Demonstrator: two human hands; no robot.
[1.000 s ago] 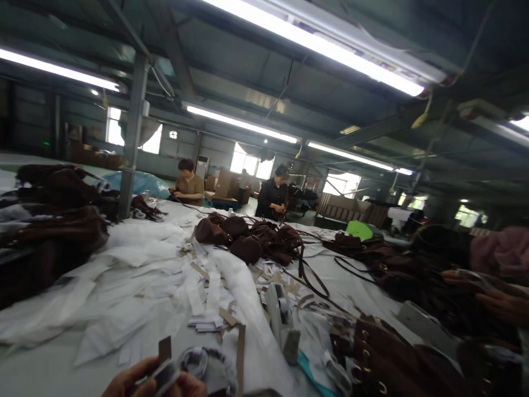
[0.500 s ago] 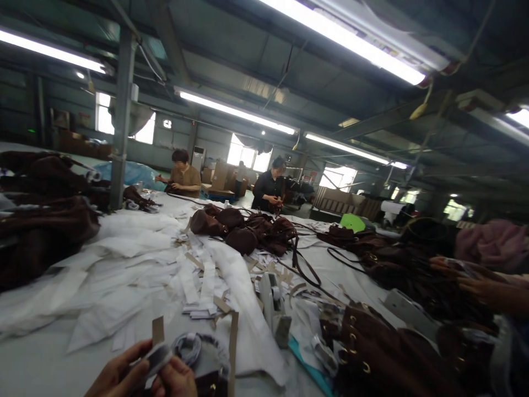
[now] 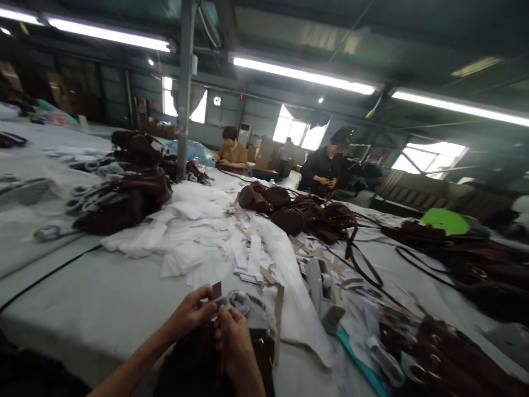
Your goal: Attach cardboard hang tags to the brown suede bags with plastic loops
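My left hand [image 3: 193, 310] pinches a small brown strip [image 3: 216, 290], which sticks up above the fingers. My right hand [image 3: 235, 333] meets it, closed with fingertips on a pale grey wrapped piece [image 3: 222, 302] between both hands. What exactly that piece is cannot be made out. Just beyond the fingertips lies a coil of pale wrapped strap [image 3: 239, 302]. A dark brown leather bag [image 3: 188, 361] with gold-coloured fittings lies under my hands, partly covered by my forearms. To the right of the coil, a long tan strip [image 3: 279, 317] stretches toward me.
White sheets and paper scraps [image 3: 194, 226] cover the table's middle. Brown bags [image 3: 289, 220] lie beyond them, with more at left and right. A grey tape dispenser [image 3: 320, 292] stands right of my hands. A pillar [image 3: 184, 110] rises behind. Two people [image 3: 231, 154] work across the table.
The view has swung left and down, bringing more of the table and my forearms into sight. A co-worker's hands at right have left the picture. My hands still hold the pieces together.
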